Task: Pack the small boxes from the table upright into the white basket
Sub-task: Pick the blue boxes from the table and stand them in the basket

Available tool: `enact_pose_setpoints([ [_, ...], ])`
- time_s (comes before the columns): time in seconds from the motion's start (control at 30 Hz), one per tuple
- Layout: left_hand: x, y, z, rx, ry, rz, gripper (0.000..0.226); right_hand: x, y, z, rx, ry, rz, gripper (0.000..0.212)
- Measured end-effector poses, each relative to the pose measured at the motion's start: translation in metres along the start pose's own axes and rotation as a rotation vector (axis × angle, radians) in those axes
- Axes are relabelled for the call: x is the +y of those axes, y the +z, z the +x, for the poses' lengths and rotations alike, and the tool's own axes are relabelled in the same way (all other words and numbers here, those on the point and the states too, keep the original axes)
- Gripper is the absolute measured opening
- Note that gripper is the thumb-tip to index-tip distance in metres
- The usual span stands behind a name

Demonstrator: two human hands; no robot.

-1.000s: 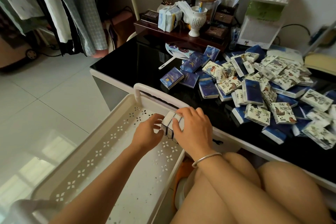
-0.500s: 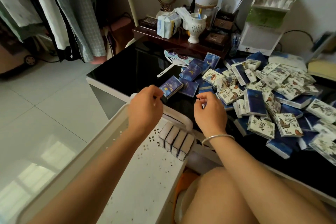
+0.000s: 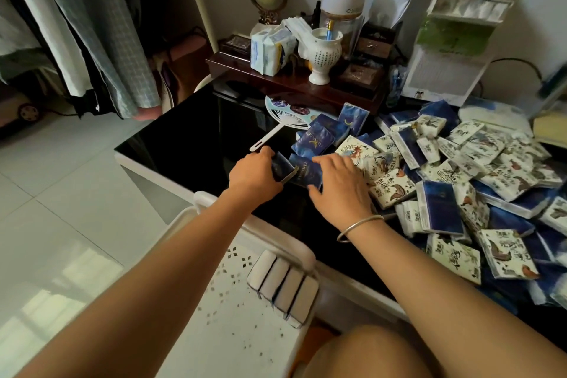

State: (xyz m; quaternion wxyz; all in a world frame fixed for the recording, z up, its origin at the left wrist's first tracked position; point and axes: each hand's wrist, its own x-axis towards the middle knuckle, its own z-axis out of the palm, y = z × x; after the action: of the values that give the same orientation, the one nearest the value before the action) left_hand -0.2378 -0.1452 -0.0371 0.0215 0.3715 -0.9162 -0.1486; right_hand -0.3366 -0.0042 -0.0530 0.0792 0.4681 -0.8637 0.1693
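**Mia:** Where are the boxes now?

**Ben:** Most lie in a big pile (image 3: 460, 178) on the right side of the black surface (image 3: 190, 138). A row of boxes (image 3: 283, 285) stands up in the white basket (image 3: 291, 242), low in the middle of the frame. They lean on the wall nearest the surface.

**Mia:** What are the hands doing?

**Ben:** They are in the middle of the frame, at the left edge of the pile. The left hand (image 3: 254, 175) has its grip closed round a dark blue box (image 3: 280, 166). The right hand (image 3: 340, 184) lies on top of the next blue box (image 3: 306, 173). I can't tell if that grip has closed on it or is just resting there.

**Mia:** How do you do this bit well?

**Ben:** I think you hold each box by its two flat sides, so it does not slip. Lift it straight up, so the others don't slide. Watch the white fan handle (image 3: 265, 141) just above the left hand, so you don't knock it.

**Mia:** And then?

**Ben:** Turn each box so a thin edge points up. Set it right beside the last one in the row, touching, so none falls over.
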Motion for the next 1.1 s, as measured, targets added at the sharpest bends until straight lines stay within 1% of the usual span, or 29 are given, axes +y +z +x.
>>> enact_pose_setpoints([
  [0.07, -0.002, 0.001, -0.003, 0.021, -0.015, -0.025, 0.070, -0.001, 0.011, 0.003, -0.033, -0.098, -0.092, 0.054],
  [0.13, -0.004, 0.001, -0.007, 0.065, 0.007, -0.093, 0.066, -0.002, 0.019, 0.005, -0.062, -0.147, -0.195, 0.057],
  [0.23, -0.002, -0.006, -0.017, 0.128, 0.061, -0.262, 0.060, -0.004, 0.024, 0.008, 0.007, -0.072, -0.299, 0.054],
  [0.27, -0.001, -0.010, -0.021, 0.126, 0.073, -0.344, 0.058, -0.006, 0.024, 0.009, 0.025, -0.040, -0.309, 0.054],
  [0.33, 0.000, -0.018, -0.032, 0.105, 0.076, -0.498, 0.054, -0.006, 0.023, 0.009, -0.001, 0.001, -0.260, 0.058],
  [0.4, -0.002, -0.024, -0.044, 0.124, 0.074, -0.590, 0.054, -0.007, 0.017, 0.004, -0.065, 0.031, -0.144, 0.061],
  [0.47, -0.006, -0.029, -0.056, 0.149, 0.090, -0.679, 0.057, -0.008, 0.007, -0.002, -0.089, 0.060, -0.006, 0.059],
  [0.53, -0.009, -0.035, -0.069, 0.124, 0.091, -0.821, 0.055, -0.011, -0.011, -0.011, -0.088, 0.173, 0.233, 0.051],
  [0.57, -0.010, -0.039, -0.076, 0.084, 0.071, -0.920, 0.053, -0.014, -0.022, -0.014, -0.091, 0.258, 0.366, 0.043],
  [0.63, -0.009, -0.047, -0.092, -0.034, -0.015, -1.160, 0.045, -0.017, -0.039, -0.020, -0.099, 0.431, 0.595, 0.018],
  [0.67, -0.009, -0.050, -0.099, -0.096, -0.064, -1.292, 0.039, -0.018, -0.045, -0.021, -0.087, 0.510, 0.701, 0.013],
  [0.73, -0.013, -0.054, -0.113, -0.222, -0.110, -1.498, 0.031, -0.022, -0.055, -0.027, -0.051, 0.651, 0.918, 0.026],
  [0.77, -0.014, -0.055, -0.120, -0.286, -0.107, -1.563, 0.032, -0.025, -0.060, -0.030, -0.040, 0.697, 1.031, 0.027],
  [0.83, -0.019, -0.053, -0.135, -0.366, -0.103, -1.645, 0.039, -0.034, -0.068, -0.041, -0.028, 0.710, 1.225, 0.025],
  [0.9, -0.023, -0.050, -0.147, -0.375, -0.121, -1.710, 0.042, -0.046, -0.076, -0.057, -0.039, 0.668, 1.377, 0.024],
  [0.97, -0.027, -0.046, -0.158, -0.351, -0.168, -1.761, 0.042, -0.056, -0.083, -0.074, -0.086, 0.611, 1.494, 0.022],
  [1.03, -0.032, -0.043, -0.167, -0.323, -0.218, -1.777, 0.043, -0.065, -0.088, -0.089, -0.147, 0.572, 1.576, 0.032],
  [1.1, -0.037, -0.041, -0.174, -0.287, -0.261, -1.748, 0.044, -0.071, -0.088, -0.099, -0.189, 0.579, 1.593, 0.043],
])
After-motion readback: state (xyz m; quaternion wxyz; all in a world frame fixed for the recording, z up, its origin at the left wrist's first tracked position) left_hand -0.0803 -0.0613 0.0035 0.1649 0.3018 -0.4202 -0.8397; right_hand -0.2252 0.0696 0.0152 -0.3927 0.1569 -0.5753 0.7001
